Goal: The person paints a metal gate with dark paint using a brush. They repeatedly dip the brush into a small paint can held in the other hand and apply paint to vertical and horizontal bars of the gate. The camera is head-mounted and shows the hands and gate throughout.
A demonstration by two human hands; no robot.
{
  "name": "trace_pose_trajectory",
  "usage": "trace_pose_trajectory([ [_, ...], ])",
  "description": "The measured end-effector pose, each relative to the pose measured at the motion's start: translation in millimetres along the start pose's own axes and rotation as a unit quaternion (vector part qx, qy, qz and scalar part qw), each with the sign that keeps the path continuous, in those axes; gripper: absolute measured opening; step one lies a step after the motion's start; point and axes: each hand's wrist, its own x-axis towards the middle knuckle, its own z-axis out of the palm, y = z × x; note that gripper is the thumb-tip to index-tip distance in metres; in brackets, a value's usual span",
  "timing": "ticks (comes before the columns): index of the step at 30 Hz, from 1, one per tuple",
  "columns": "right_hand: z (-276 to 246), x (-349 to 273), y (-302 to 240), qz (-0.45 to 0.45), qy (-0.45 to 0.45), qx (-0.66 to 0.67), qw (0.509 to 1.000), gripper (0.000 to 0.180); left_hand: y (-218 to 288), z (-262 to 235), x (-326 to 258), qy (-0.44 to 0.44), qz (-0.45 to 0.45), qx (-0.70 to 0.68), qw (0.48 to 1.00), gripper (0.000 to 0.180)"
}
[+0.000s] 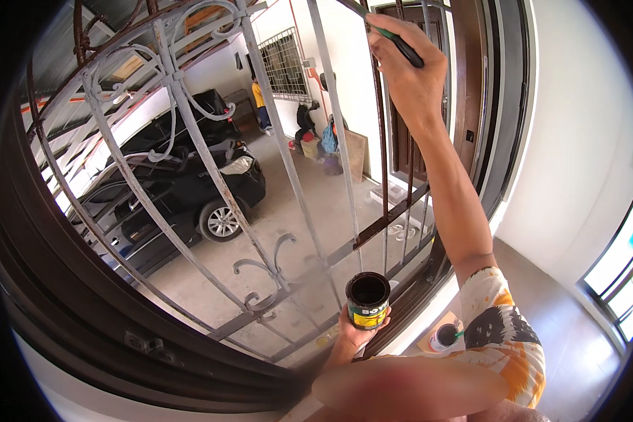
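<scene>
A paintbrush (399, 46) with a green and black handle is pinched in my raised right hand (416, 79). It points up and left beside the upper bars of a metal window grille (282, 133); its bristle end is cut off or hard to make out at the top edge. Low in the middle, my left hand (346, 337) grips an uncovered paint can (368, 311) from below and the side. The can is upright, with dark paint inside and a green and yellow label. Most grille bars are grey, while a bar (382, 141) near my right hand is dark brown.
Dark frame (56, 309) surrounds the window. A second can (444, 337) with something green in it stands on the right, below my right arm. Beyond the grille are a black car (183, 190), bags (329, 137) and a person in yellow (259, 102).
</scene>
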Motion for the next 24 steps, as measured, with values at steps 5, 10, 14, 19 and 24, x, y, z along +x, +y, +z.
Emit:
trace_pose_trajectory([
  [5, -5, 0, 12, 0.052, 0.061, 0.083, 0.993, 0.028, 0, 5, 0, 0.034, 0.004, -0.004, 0.999, 0.068],
  [10, -3, 4, 31, 0.001, 0.001, 0.104, 0.995, 0.028, 2, -4, 2, -0.015, -0.004, -0.018, 1.000, 0.069],
  [14, 4, -4, 38, 0.035, 0.080, 0.043, 0.995, 0.022, 0, -10, 2, -0.031, -0.006, -0.038, 0.999, 0.074],
  [19, 23, -12, 38, 0.046, 0.135, -0.047, 0.989, 0.025, 4, -13, 4, -0.043, -0.016, -0.040, 0.998, 0.075],
  [24, 30, -14, 32, 0.057, 0.038, 0.082, 0.994, 0.041, 2, -12, 2, -0.031, -0.003, -0.026, 0.999, 0.074],
])
